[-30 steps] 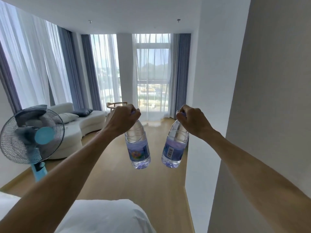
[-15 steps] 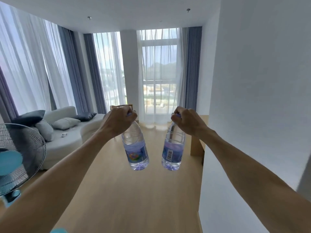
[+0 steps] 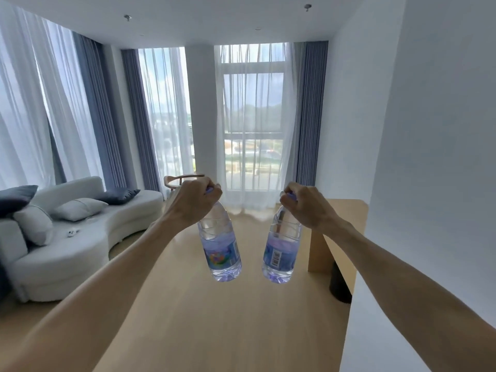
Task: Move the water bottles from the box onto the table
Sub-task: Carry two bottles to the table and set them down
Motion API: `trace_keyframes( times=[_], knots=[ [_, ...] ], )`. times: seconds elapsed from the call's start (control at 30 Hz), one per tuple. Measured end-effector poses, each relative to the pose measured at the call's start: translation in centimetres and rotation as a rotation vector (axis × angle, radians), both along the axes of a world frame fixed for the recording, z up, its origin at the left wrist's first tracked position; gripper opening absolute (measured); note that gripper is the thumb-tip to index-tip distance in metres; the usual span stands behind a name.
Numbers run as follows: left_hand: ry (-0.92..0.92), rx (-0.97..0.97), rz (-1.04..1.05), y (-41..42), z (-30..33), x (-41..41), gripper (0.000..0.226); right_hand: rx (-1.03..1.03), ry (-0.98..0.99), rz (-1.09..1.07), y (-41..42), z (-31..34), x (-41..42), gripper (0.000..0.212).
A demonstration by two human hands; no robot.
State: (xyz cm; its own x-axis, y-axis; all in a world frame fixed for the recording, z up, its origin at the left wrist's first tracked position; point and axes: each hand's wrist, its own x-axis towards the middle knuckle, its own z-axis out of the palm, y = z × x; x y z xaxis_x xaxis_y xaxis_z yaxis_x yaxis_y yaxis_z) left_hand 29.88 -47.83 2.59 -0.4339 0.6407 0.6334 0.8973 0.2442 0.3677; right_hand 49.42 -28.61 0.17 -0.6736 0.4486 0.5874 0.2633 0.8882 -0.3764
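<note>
Two clear water bottles with blue-purple labels hang in mid-air in front of me. My left hand (image 3: 193, 200) grips the cap end of the left bottle (image 3: 220, 248). My right hand (image 3: 303, 205) grips the cap end of the right bottle (image 3: 281, 251), whose label shows a barcode. Both bottles hang roughly upright, a little apart from each other, above the wooden floor. A light wooden table (image 3: 346, 210) juts out from behind the white wall at the right, just past my right hand. The box is out of view.
A white curved sofa (image 3: 80, 245) with grey and white cushions stands at the left. A wooden chair (image 3: 178, 181) is by the curtained windows ahead. A white wall (image 3: 429, 183) fills the right side. A dark cylindrical object (image 3: 339, 284) stands under the table.
My view has advanced down the room: the fan has left the frame, the sofa is closer, and the wooden table has come into sight at the right. Both hands still hold their bottles.
</note>
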Motion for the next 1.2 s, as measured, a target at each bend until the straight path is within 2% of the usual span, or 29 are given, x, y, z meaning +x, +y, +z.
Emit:
trace_keyframes(
  times=[0.17, 0.43, 0.63, 0.9, 1.2],
  knots=[
    [-0.015, -0.028, -0.079, 8.6, 0.0, -7.3, 0.029, -0.025, -0.035, -0.022, 7.9, 0.2, -6.7, 0.016],
    [0.013, -0.026, -0.045, 21.9, 0.8, -16.4, 0.031, -0.079, 0.059, -0.132, 19.7, 0.3, -15.5, 0.021],
    [0.024, -0.043, -0.051, 33.4, 0.5, -22.6, 0.032, -0.075, 0.083, -0.132, 30.4, -0.2, -21.9, 0.020],
    [0.012, -0.080, -0.078, 48.6, 1.0, -29.6, 0.031, -0.116, 0.011, -0.103, 46.1, 0.7, -29.1, 0.018],
    [-0.015, -0.070, -0.091, 65.7, 0.1, -36.1, 0.036, -0.103, 0.042, -0.206, 61.4, 0.0, -33.8, 0.017]
  ],
)
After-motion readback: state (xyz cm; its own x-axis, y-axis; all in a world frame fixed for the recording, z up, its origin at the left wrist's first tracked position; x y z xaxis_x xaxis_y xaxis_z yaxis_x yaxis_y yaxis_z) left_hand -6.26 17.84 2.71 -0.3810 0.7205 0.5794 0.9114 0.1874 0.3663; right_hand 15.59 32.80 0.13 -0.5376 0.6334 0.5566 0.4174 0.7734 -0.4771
